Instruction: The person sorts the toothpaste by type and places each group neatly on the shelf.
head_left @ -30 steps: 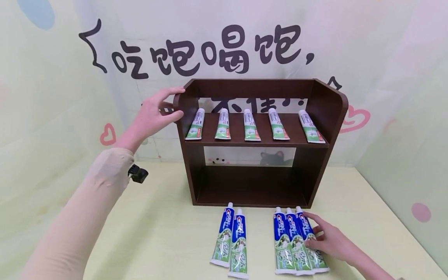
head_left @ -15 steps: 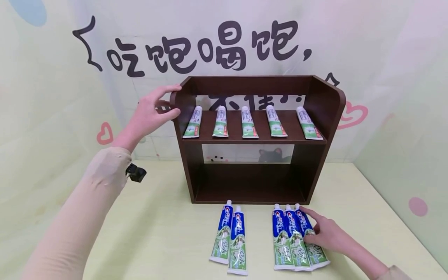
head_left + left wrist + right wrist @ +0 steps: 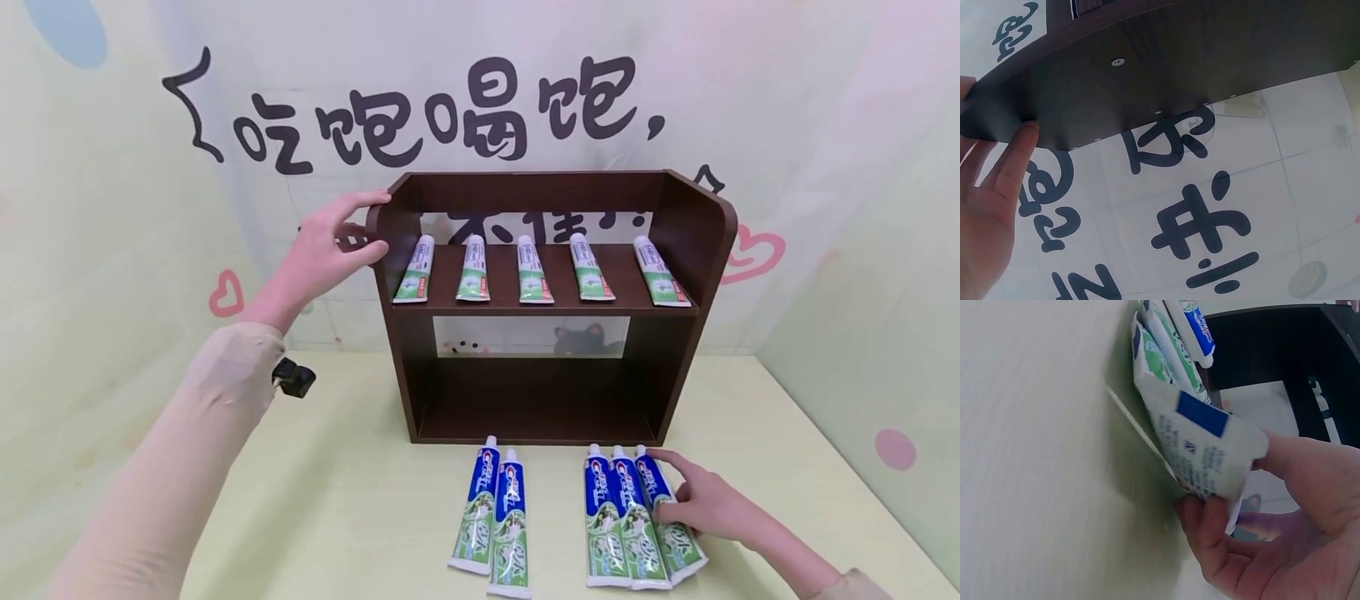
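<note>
My left hand (image 3: pixel 318 250) grips the upper left side of a dark brown two-tier shelf (image 3: pixel 551 308), its thumb at the front edge; the left wrist view shows fingertips against the dark side panel (image 3: pixel 1166 69). At the front right, my right hand (image 3: pixel 708 504) holds the rightmost blue-and-green toothpaste tube (image 3: pixel 678 546) between thumb and fingers. That tube stands tilted on its side in the right wrist view, its white printed back (image 3: pixel 1197 447) facing the camera. Two more such tubes, a left one (image 3: pixel 603 517) and a middle one (image 3: pixel 637 525), lie side by side just left of it.
Two further blue-and-green tubes (image 3: pixel 512 525) lie on the pale table (image 3: pixel 337 500), left of the held one. Several white-and-green tubes (image 3: pixel 534 271) stand spaced out on the upper tier. The lower tier (image 3: pixel 536 400) is bare. A patterned wall (image 3: pixel 862 275) rises behind and at the right.
The held tube has tilted a little, and its bottom end has turned slightly away from its neighbour. My left hand keeps its grip on the shelf. The head view shifted slightly.
</note>
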Demonstrator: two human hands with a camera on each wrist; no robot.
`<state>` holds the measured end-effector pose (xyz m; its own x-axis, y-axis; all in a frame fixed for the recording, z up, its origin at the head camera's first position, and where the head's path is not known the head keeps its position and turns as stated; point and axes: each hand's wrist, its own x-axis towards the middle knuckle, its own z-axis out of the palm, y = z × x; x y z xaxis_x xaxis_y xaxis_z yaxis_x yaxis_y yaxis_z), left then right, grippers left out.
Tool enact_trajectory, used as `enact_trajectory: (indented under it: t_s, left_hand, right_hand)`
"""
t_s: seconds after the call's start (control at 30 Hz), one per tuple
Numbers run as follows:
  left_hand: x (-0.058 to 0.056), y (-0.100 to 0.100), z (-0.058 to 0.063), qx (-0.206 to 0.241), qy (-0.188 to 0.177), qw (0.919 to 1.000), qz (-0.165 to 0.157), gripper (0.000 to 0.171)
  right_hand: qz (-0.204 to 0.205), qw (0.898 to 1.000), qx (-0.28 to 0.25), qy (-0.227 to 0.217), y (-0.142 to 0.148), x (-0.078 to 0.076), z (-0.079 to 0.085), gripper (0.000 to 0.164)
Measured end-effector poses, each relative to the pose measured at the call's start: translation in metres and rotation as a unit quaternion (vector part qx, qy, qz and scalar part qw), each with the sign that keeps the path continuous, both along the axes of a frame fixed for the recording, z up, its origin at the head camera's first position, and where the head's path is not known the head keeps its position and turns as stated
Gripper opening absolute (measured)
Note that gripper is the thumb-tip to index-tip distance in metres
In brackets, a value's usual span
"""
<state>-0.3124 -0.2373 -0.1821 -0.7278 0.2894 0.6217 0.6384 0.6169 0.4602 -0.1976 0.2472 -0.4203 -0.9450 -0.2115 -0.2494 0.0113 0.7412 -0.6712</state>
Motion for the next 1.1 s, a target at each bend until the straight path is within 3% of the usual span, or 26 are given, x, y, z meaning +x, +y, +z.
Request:
enact_trajectory:
  t_s: [0.2,0.4,0.63,0.83,1.1]
  left_hand:
    - [0.0,0.003,0.001,0.004,-0.001,1.0,-0.002,0.056]
    - [0.0,0.004,0.001,0.006,-0.006,1.0,-0.001,0.056]
    - [-0.001,0.0,0.0,0.003,0.002,1.0,0.004,0.056]
    - [0.0,-0.002,0.0,0.005,0.003,1.0,0.001,0.056]
    - [-0.002,-0.001,0.001,0.0,0.01,0.9999,-0.002,0.056]
  right_hand:
    - [0.009,0.999,-0.043,0.013,0.006,-0.001,0.005,0.079]
    - [0.032,0.993,-0.111,-0.005,0.003,-0.004,0.013,0.082]
    - [0.028,0.986,-0.163,-0.012,-0.014,-0.012,0.019,0.083]
    - [0.069,0.972,-0.223,-0.013,-0.034,-0.023,0.022,0.082]
    - [0.096,0.965,-0.243,-0.024,-0.059,-0.036,0.027,0.081]
